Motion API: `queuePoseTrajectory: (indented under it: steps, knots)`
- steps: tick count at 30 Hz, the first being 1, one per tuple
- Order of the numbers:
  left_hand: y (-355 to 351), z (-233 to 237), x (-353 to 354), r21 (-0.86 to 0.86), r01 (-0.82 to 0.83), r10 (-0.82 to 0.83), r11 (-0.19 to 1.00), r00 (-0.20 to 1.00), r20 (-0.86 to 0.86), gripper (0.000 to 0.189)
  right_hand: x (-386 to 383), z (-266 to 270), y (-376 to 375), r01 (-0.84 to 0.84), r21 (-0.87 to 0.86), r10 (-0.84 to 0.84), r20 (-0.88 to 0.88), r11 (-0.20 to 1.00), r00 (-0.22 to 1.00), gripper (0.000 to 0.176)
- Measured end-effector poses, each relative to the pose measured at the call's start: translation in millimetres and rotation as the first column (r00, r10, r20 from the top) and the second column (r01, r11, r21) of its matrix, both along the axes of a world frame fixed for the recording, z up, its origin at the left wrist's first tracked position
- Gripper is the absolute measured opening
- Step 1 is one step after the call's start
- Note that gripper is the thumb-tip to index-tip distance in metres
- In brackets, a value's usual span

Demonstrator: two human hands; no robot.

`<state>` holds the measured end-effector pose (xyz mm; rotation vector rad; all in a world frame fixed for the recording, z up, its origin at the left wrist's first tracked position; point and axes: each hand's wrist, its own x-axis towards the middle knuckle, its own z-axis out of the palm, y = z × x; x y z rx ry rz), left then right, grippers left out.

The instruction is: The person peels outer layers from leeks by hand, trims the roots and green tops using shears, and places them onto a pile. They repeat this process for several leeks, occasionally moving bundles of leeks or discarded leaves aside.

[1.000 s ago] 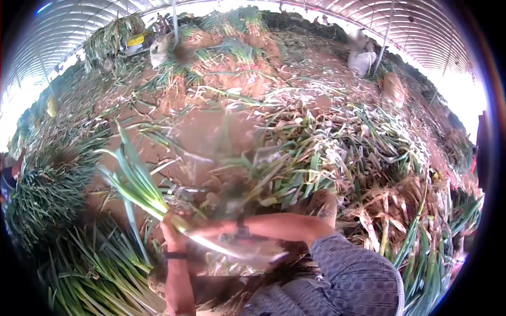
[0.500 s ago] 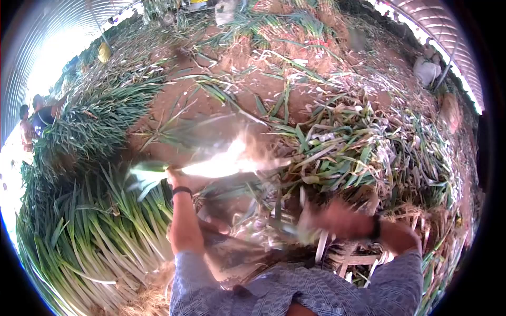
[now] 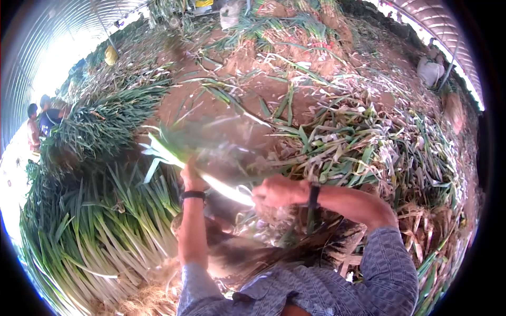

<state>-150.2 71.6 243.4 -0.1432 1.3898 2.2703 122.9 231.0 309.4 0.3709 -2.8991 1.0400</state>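
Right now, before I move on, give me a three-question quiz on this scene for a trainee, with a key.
1. Multiple choice: which hand is nearer the leafy end of the held stalk?
A) Right
B) Left

2. True or false: a dark band circles each wrist.

3. Fill in: the spread of stalks beside the left forearm lies to its ____.

Key:
1. B; the left hand holds the stalk near its leaves, while the right hand is at the pale end.
2. True.
3. Left.
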Motion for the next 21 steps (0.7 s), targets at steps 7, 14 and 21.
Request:
queuePoseTrajectory:
  steps: [7,14,21]
  knots:
    - [-8.3,-223.5,-100.2,-0.258,0.003,-0.115,0.966,0.900,-0.420,0.040,69.4,68.0,-44.9,-0.381,-0.384,0.414,0.003,0.841,0.910,0.021]
    - [2.9,-139.5,-69.9,-0.167,-0.065,0.063,0.984,0.998,-0.017,0.036,146.7,54.9,130.8,0.491,0.370,-0.529,0.001,0.789,0.849,0.063]
    - [22.2,-230.0,-105.0,-0.188,-0.096,-0.042,0.977,0.786,-0.616,0.025,51.5,-38.9,4.6,0.240,-0.423,-0.037,0.435,0.874,0.899,0.072]
